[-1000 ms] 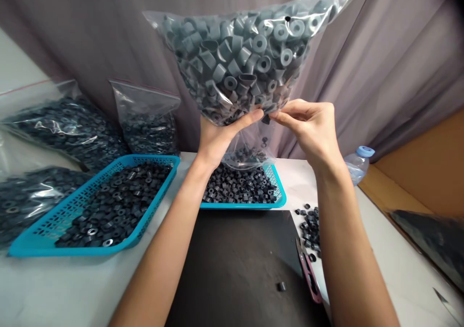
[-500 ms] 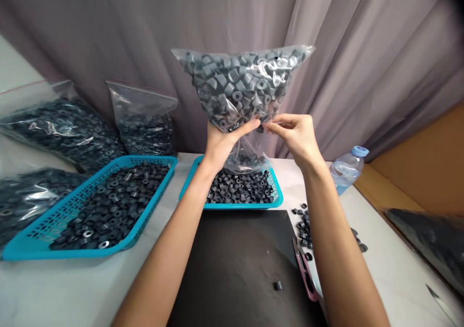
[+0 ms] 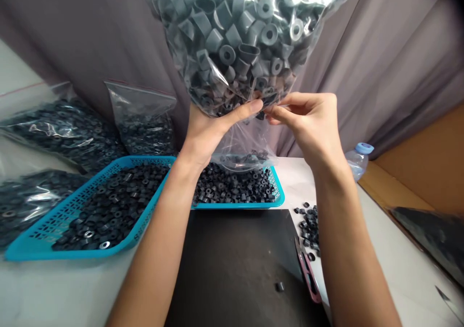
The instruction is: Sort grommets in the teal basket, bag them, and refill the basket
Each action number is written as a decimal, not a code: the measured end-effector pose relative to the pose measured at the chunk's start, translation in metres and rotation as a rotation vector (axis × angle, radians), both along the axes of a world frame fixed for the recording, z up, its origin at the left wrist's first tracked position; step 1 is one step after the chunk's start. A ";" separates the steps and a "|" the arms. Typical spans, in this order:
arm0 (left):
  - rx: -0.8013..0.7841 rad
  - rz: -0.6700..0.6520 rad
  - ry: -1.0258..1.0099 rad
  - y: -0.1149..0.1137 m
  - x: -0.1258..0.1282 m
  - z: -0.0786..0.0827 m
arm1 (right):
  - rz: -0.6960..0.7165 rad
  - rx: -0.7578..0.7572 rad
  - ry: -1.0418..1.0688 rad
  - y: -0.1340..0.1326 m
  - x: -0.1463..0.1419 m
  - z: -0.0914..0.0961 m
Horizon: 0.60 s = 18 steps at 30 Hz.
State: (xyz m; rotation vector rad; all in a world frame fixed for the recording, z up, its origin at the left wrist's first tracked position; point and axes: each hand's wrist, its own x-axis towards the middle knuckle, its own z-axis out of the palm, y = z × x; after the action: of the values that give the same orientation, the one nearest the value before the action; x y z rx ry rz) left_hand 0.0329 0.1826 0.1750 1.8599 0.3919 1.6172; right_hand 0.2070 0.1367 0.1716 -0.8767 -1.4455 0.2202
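A clear plastic bag (image 3: 246, 42) full of short grey tube-shaped pieces is held up, its bulging part on top and its gathered neck below. My left hand (image 3: 217, 129) is closed round the narrow part, thumb across the front. My right hand (image 3: 308, 117) pinches at the bag's lower right edge, thumb and fingers together. Beneath the hands the loose mouth end of the bag hangs over a blue basket (image 3: 281, 196) of dark tube pieces (image 3: 235, 184). The fingers of my left hand are mostly hidden behind the bag.
A second blue basket (image 3: 21, 249) with dark pieces stands left, beside filled zip bags (image 3: 145, 129). On the black board (image 3: 232, 269) lie one loose piece (image 3: 279, 286) and pink-handled thread snips (image 3: 308, 274). Loose pieces (image 3: 309, 228) and a water bottle (image 3: 358, 160) are at right.
The bag has come up and closer to the camera, so it looks larger and its top passes out of view. Both hands have risen slightly with it, still holding on.
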 end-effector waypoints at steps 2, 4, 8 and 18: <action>-0.030 0.017 0.003 0.004 -0.004 -0.002 | 0.013 0.012 0.022 0.007 -0.005 -0.005; -0.058 0.039 0.007 0.012 -0.009 -0.007 | 0.035 -0.001 0.051 0.018 -0.010 -0.015; -0.086 0.106 0.045 0.028 -0.021 -0.018 | 0.076 -0.109 0.058 0.039 -0.019 -0.035; -0.105 0.163 0.144 0.030 -0.055 -0.011 | 0.156 -0.207 0.036 0.047 -0.043 -0.045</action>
State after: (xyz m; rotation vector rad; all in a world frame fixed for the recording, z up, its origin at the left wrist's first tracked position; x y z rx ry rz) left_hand -0.0225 0.2129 0.1640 1.9109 0.6943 1.5391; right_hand 0.1639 0.1839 0.1261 -0.9221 -1.4761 0.5079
